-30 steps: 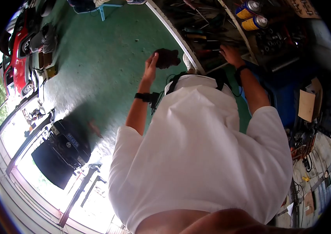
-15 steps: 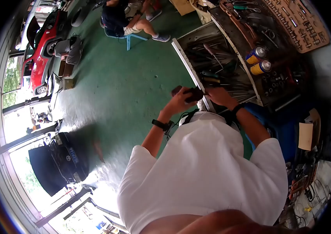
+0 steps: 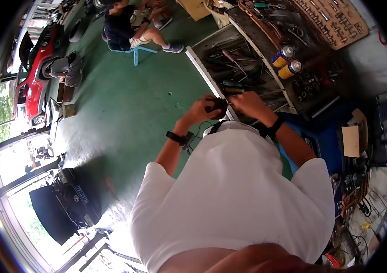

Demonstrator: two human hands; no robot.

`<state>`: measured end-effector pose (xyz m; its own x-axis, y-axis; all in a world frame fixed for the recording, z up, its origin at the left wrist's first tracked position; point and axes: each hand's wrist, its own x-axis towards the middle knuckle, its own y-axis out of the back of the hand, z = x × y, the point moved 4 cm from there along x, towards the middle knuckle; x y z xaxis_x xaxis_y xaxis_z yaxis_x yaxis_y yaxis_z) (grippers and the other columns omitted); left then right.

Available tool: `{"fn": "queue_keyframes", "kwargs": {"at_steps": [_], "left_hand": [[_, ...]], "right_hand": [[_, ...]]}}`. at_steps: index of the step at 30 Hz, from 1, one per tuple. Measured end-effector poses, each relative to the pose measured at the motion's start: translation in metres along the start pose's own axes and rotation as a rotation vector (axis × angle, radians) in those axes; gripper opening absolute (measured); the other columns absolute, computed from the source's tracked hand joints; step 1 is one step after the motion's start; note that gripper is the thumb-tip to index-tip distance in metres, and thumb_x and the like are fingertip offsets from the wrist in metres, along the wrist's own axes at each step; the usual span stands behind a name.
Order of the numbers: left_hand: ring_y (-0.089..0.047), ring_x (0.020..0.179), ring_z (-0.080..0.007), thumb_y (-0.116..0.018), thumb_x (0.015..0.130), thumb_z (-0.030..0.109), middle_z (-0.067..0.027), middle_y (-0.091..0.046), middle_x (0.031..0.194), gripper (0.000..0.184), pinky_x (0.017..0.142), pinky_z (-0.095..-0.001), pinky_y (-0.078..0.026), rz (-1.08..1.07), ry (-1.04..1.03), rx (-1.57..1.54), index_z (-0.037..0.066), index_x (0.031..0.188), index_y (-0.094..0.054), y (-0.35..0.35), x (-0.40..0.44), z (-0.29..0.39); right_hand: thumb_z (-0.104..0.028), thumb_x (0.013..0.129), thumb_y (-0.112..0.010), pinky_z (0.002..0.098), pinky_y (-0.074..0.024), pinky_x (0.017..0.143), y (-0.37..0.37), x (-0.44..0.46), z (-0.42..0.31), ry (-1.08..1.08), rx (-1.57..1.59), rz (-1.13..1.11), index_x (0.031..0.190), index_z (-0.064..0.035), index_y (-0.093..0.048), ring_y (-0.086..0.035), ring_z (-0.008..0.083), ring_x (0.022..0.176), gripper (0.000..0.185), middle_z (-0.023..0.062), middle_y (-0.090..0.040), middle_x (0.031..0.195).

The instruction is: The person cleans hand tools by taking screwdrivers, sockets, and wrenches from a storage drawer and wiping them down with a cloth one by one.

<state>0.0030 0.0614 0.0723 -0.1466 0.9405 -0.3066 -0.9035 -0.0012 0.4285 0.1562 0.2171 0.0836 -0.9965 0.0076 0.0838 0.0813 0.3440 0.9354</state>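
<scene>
Left hand (image 3: 199, 110): fingers wrapped around a dark reddish-brown piece (image 3: 219, 107), gripping it in front of the waist, near the white front of an open drawer (image 3: 202, 71). Right hand (image 3: 249, 105): just beside that piece, fingers bent inward; whether it grips anything cannot be determined from here. Each wrist carries a black band. The drawer contains screwdrivers and other long tools lying loose. On the counter (image 3: 262, 63) adjoining it stand two blue-and-yellow spray cans (image 3: 287, 63), with a brown socket tray (image 3: 334, 22) farther off. Across the green floor (image 3: 138, 100), one person sits on a blue stool (image 3: 135, 53); another crouches beside a red car (image 3: 34, 91). A black car (image 3: 79, 200) stands to the left, its panel raised.
</scene>
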Motion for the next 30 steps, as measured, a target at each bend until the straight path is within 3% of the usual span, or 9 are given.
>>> {"fn": "queue_keyframes", "kwargs": {"at_steps": [3,5,6,8,12,15,23,26,30], "left_hand": [[-0.064,0.105,-0.0367,-0.084,0.077,0.028,-0.0172,-0.060,0.121,0.042,0.087,-0.0434,-0.054,0.120,-0.197,0.163,0.003,0.105,-0.066,0.006,-0.006,0.029],[-0.066,0.099,-0.0386,-0.085,0.074,0.026,-0.0170,-0.065,0.113,0.064,0.086,-0.0439,-0.055,0.133,-0.293,0.230,0.010,0.128,-0.056,0.003,-0.004,0.053],[-0.066,0.099,-0.0386,-0.085,0.074,0.026,-0.0170,-0.065,0.113,0.064,0.086,-0.0439,-0.055,0.141,-0.292,0.226,0.010,0.128,-0.056,0.003,-0.001,0.066],[-0.067,0.094,-0.0389,-0.084,0.074,0.030,-0.0160,-0.069,0.105,0.082,0.079,-0.0443,-0.056,-0.139,0.008,0.362,0.018,0.142,-0.040,-0.012,0.008,0.074],[-0.068,0.092,-0.0383,-0.082,0.073,0.030,-0.0147,-0.071,0.100,0.082,0.079,-0.0457,-0.056,0.057,-0.121,0.385,0.020,0.144,-0.043,-0.027,0.024,0.084],[-0.068,0.093,-0.0341,-0.080,0.073,0.023,-0.0125,-0.070,0.108,0.065,0.077,-0.0451,-0.056,0.313,-0.268,0.380,0.017,0.133,-0.055,-0.016,0.026,0.099],[-0.067,0.091,-0.0288,-0.079,0.068,0.013,-0.0050,-0.067,0.098,0.054,0.079,-0.0420,-0.055,0.383,-0.378,0.574,0.015,0.121,-0.064,0.003,0.006,0.092],[-0.066,0.096,-0.0256,-0.079,0.070,0.013,-0.0039,-0.066,0.104,0.054,0.082,-0.0395,-0.054,0.356,-0.402,0.655,0.016,0.122,-0.063,0.018,-0.008,0.102],[-0.064,0.098,-0.0238,-0.079,0.070,0.012,-0.0022,-0.065,0.106,0.052,0.085,-0.0399,-0.053,0.382,-0.405,0.650,0.017,0.121,-0.064,0.027,-0.025,0.083]], "right_hand": [[-0.014,0.087,-0.060,0.0418,-0.0536,0.057,0.019,-0.018,0.007,-0.074,0.018,0.000,0.098,-0.0101,-0.063,-0.070,0.0284,0.071,0.012,0.0071,-0.068,0.074],[-0.013,0.086,-0.060,0.0418,-0.0536,0.057,0.031,-0.025,0.000,-0.061,-0.002,-0.002,0.097,-0.0099,-0.062,-0.070,0.0279,0.071,0.011,0.0067,-0.068,0.074],[-0.012,0.085,-0.061,0.0414,-0.0537,0.057,0.042,-0.025,-0.009,-0.056,-0.041,0.005,0.097,-0.0097,-0.062,-0.070,0.0275,0.071,0.012,0.0066,-0.068,0.075],[-0.011,0.084,-0.061,0.0410,-0.0538,0.058,0.049,-0.021,-0.020,-0.052,-0.083,0.012,0.097,-0.0094,-0.062,-0.070,0.0271,0.071,0.014,0.0066,-0.068,0.076],[-0.010,0.083,-0.063,0.0408,-0.0544,0.058,0.056,-0.011,-0.021,-0.110,-0.119,0.082,0.095,-0.0088,-0.062,-0.069,0.0287,0.069,0.012,0.0084,-0.068,0.076],[-0.013,0.084,-0.063,0.0407,-0.0553,0.058,0.064,-0.010,-0.022,-0.181,-0.052,0.155,0.094,-0.0086,-0.062,-0.070,0.0295,0.069,0.011,0.0096,-0.069,0.076],[-0.041,0.097,-0.062,0.0450,-0.0529,0.058,0.084,-0.025,-0.019,-0.273,0.053,-0.008,0.098,-0.0028,-0.060,-0.067,0.0375,0.066,0.039,0.0152,-0.068,0.072],[-0.041,0.096,-0.064,0.0441,-0.0519,0.056,0.081,-0.035,-0.024,-0.241,0.118,0.110,0.098,-0.0031,-0.060,-0.067,0.0367,0.063,0.038,0.0152,-0.067,0.069],[-0.040,0.096,-0.063,0.0439,-0.0531,0.057,0.094,-0.041,-0.036,-0.287,0.156,0.071,0.093,-0.0041,-0.060,-0.067,0.0349,0.065,0.036,0.0143,-0.067,0.070]]}}
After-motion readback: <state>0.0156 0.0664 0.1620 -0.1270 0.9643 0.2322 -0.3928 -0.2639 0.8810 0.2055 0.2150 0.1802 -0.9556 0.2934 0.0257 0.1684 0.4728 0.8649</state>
